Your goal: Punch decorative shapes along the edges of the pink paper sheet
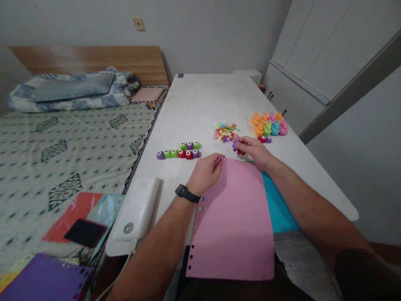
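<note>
**Punching shapes along pink sheet edge**

Head view: bedroom, white table (200, 100) beside a bed (62, 138). Left hand (205, 171) pinches the top edge of the pink sheet (234, 221), fingers closed on it. Right hand (252, 149) grips a small purple punch (234, 145) at fingertips, just past the sheet's far corner. Looks like mid-punching: left edge already has a row of star holes, approx 6 visible. Next move prob. calls for seating the punch squarely over the edge, sheet kept taut.

Counts: 8 small punches (181, 151) ahead of left hand; 2 more (265, 139) + cluster of bigger punches (269, 124) beyond right hand, approx 7, hard to tell. 1 confetti pile (224, 132). 1 blue sheet (278, 205) under right forearm. 1 power bank (136, 209) left of left arm.
</note>
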A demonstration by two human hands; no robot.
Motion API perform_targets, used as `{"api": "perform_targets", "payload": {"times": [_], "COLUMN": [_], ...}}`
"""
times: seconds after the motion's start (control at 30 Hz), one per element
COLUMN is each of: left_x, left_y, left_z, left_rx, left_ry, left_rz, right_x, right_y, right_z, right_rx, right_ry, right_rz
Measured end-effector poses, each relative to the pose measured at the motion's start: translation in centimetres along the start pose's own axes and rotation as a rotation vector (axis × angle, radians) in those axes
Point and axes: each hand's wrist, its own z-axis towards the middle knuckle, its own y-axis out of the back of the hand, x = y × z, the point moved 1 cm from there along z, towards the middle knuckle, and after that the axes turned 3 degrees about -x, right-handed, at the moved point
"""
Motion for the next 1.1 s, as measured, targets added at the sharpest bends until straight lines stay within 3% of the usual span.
{"api": "perform_targets", "payload": {"times": [0.13,0.3,1.1], "left_x": [-0.66,-0.93,-1.19], "left_y": [-0.32,-0.75,-1.05], "left_z": [-0.41,-0.46,-0.56], "left_rx": [0.064,0.102,0.091], "left_ry": [-0.181,-0.282,-0.329], "left_rz": [0.260,0.395,0.568], "right_x": [-0.09,-0.03,0.44], "right_y": [-0.02,-0.06,-0.55], "right_z": [-0.07,-0.12,-0.43], "right_rx": [-0.008,-0.037,-0.034], "right_ry": [0.015,-0.002,0.012], "right_rz": [0.015,-0.001,0.009]}}
